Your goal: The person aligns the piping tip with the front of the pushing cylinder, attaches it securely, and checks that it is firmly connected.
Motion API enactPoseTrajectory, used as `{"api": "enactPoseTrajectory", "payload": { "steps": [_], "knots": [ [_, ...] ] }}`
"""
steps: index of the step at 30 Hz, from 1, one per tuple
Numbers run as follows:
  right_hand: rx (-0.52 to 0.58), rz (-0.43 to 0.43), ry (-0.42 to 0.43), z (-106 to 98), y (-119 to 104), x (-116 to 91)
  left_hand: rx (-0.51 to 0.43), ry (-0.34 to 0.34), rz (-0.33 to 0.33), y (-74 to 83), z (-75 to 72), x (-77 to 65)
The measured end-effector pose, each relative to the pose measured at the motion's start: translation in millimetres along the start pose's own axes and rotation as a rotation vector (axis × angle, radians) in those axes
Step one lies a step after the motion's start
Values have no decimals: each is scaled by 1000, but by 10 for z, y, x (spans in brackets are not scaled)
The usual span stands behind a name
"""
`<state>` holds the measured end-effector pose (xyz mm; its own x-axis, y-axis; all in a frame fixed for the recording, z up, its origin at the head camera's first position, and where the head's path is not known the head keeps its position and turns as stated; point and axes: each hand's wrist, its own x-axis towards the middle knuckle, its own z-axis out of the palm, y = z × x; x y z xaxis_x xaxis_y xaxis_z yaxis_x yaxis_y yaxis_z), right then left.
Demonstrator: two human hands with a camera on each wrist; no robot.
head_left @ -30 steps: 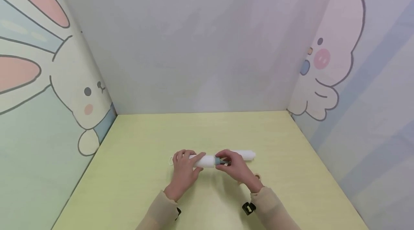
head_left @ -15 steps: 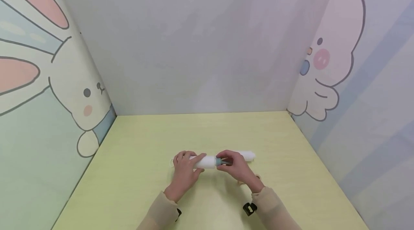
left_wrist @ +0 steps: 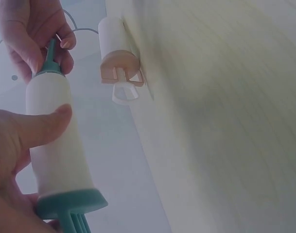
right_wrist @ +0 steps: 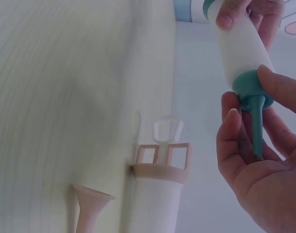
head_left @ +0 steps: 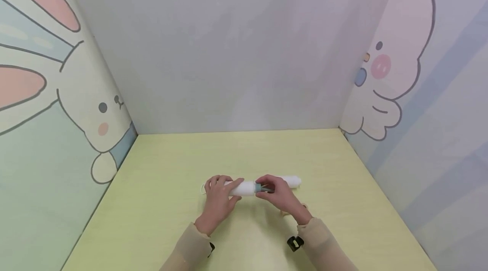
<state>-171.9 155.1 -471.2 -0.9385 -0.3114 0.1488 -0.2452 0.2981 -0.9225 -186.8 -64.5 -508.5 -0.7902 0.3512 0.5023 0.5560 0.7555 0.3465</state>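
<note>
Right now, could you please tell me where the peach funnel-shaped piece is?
In the right wrist view, the peach funnel-shaped piece lies on the table at bottom left, just left of the peach-ended white tube.

From farther back, the head camera looks forward and down over the table, while both wrist cameras, close in and tilted, face the same green-ended white tube from opposite ends.

The white tube is held sideways in mid-air, its teal nozzle cap apparently seated.
</note>
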Motion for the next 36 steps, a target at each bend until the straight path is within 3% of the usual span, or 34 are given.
{"api": "enactPoseTrajectory", "payload": {
  "steps": [14,36],
  "knots": [
    [-108,3,15,-27,-22,3,18,13,12,8,48,40],
    [-50,42,-28,-64,4,-3,36,38,11,26,42,71]
  ]
}}
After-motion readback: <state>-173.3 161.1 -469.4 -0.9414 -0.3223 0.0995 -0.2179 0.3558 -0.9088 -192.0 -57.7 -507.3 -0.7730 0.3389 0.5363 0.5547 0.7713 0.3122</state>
